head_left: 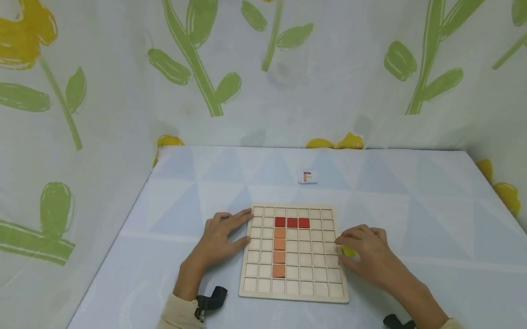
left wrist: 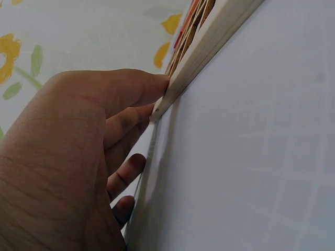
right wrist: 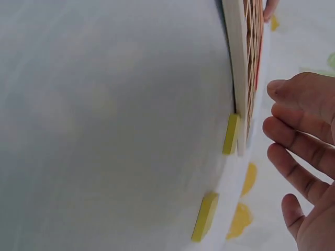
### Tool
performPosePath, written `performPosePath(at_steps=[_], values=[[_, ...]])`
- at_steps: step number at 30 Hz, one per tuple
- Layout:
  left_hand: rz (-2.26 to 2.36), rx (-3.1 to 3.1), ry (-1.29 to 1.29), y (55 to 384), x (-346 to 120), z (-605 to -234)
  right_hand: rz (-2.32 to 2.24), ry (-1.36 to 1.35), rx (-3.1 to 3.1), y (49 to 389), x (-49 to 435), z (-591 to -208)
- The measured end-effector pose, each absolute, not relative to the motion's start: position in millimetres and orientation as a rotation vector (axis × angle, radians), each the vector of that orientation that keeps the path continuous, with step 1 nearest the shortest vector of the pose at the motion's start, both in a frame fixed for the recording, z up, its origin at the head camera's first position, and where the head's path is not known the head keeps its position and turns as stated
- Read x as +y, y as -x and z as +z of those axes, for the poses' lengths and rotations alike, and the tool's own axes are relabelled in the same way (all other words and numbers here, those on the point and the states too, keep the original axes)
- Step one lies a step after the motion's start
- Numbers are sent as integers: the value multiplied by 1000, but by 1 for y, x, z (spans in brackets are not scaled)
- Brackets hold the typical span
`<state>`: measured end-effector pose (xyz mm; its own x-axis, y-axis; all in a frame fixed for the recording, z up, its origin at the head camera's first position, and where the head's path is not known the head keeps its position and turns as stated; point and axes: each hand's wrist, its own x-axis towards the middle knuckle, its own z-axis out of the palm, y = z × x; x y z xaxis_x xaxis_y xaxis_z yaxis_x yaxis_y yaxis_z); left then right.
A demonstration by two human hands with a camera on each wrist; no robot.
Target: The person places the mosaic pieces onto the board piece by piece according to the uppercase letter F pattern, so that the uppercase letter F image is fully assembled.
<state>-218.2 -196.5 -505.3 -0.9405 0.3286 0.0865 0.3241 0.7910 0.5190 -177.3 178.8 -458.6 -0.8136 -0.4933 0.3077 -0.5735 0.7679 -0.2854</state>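
A square wooden grid board (head_left: 251, 284) lies on the table in the head view. Three red tiles (head_left: 292, 222) form a row in it, and a column of several orange tiles (head_left: 279, 257) runs down from the leftmost red one. At the board's left edge, my left hand (head_left: 217, 241) touches the rim with thumb and fingertips, fingers spread. My right hand (head_left: 370, 257) hovers by the right edge, fingers loosely bent over a yellow tile (head_left: 348, 250) it partly hides. In the right wrist view, one yellow tile (right wrist: 231, 134) stands against the rim and another yellow tile (right wrist: 204, 217) lies apart.
Beyond the board lies a small pattern card (head_left: 308, 176) showing a coloured shape on a grid. The table (head_left: 416, 205) has a pale blue triangle-patterned cover. A flower-printed curtain (head_left: 334, 69) rises behind it and along the sides.
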Motion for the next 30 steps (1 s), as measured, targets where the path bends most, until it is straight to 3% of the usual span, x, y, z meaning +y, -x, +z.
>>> performPosePath(at_steps=[30], values=[[872, 2983, -563, 217, -195, -503, 427, -774, -2840, 187, 203, -459]])
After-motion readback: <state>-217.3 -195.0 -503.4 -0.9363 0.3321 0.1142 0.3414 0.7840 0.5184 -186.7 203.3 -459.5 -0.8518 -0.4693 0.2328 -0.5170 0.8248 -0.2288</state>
